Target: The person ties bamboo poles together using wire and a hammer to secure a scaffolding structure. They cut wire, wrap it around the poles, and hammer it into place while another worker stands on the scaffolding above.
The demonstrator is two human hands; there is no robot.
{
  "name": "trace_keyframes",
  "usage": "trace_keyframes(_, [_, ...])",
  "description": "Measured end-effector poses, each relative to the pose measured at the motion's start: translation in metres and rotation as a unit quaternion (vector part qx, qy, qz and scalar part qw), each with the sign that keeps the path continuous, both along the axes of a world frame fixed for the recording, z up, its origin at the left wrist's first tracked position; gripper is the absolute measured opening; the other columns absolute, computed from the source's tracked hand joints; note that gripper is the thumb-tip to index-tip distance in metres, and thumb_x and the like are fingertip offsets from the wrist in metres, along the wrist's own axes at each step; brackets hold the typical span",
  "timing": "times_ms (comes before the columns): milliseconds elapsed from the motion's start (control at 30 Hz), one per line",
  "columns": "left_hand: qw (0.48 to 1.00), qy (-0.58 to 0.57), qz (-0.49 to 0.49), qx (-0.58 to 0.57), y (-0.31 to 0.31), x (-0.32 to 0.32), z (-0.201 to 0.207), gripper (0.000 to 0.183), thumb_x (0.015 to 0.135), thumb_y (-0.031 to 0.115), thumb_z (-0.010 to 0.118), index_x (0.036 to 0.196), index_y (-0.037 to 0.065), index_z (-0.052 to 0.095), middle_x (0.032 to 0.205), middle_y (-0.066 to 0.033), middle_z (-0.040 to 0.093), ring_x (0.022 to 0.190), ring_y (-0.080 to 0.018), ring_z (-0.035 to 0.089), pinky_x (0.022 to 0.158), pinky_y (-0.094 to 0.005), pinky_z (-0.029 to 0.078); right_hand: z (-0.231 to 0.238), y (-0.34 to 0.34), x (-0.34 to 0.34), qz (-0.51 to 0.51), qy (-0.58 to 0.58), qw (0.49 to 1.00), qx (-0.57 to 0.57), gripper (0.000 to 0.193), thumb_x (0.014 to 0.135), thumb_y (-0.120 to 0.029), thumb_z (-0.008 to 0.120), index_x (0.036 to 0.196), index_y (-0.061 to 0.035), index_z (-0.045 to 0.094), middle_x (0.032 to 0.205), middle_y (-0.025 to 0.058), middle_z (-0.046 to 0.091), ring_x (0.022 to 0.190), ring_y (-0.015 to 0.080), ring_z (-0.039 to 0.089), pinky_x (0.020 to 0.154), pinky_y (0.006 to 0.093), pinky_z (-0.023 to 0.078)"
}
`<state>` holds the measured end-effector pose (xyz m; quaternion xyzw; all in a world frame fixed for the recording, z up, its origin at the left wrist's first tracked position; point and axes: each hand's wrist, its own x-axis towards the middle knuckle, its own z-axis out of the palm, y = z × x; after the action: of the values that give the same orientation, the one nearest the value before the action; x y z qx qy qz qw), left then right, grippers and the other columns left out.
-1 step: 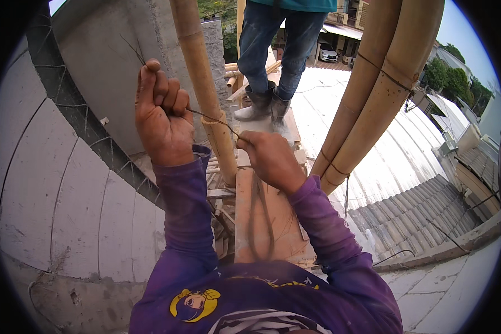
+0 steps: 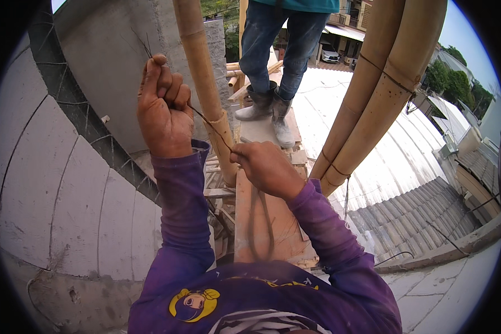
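A thin dark wire runs from my left hand down to my right hand. My left hand is raised, its fingers curled around the wire, and loose wire ends stick up above the thumb and forefinger. Lower and to the right, the other end is pinched between the thumb and fingers of my right hand. Just behind the stretched wire stands an upright bamboo pole. A long dark loop of cord or wire hangs below my right hand, over an orange-brown board.
A person in jeans and dusty boots stands ahead on the planks. Two thick bamboo poles, bound with wire, slant up at right. Pale block wall curves along the left beside a dark beam. Roofs lie below at right.
My right hand has shifted slightly left and down, the wire still stretched between both hands. The wire ends above my left hand have spread apart. The other person's boots have shifted slightly.
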<state>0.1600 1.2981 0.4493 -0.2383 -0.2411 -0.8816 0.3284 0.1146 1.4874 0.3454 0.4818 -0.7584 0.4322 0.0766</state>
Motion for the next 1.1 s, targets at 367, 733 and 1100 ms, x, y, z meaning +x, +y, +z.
trace_keyframes(367, [0.975,-0.081,0.145,0.150,-0.072,-0.020,-0.034,0.025,0.110,0.018,0.048,0.120,-0.003,0.059,0.071,0.0004,0.039,0.056,-0.0099,0.033,0.048,-0.0240,0.035,0.023,0.055,0.008,0.100,-0.089,0.988,-0.071,0.023,0.103,-0.011,0.057,0.116,0.0004,0.072,0.088,0.0085,0.070,0.070,0.0124,0.061,0.063,0.0312,0.049])
trace_keyframes(733, [0.979,-0.135,0.133,0.078,0.004,0.002,-0.051,0.023,0.109,0.030,0.051,0.109,0.008,0.058,0.068,0.0058,0.029,0.053,-0.0056,0.021,0.046,-0.0244,0.021,0.007,0.046,-0.001,-0.107,0.030,0.987,-0.118,0.017,0.095,-0.009,0.063,0.106,-0.0018,0.073,0.090,0.0212,0.071,0.082,0.0375,0.070,0.070,0.0450,0.051])
trace_keyframes(1100, [0.991,0.093,-0.094,0.015,-0.023,0.023,-0.030,0.019,0.110,0.017,0.046,0.099,0.004,0.051,0.066,0.0029,0.018,0.052,-0.0084,0.013,0.045,-0.0279,0.016,0.008,0.052,-0.025,0.058,-0.267,0.947,-0.166,0.033,0.104,-0.031,0.060,0.103,-0.0015,0.074,0.067,-0.0037,0.052,0.058,0.0073,0.046,0.057,0.0273,0.040])
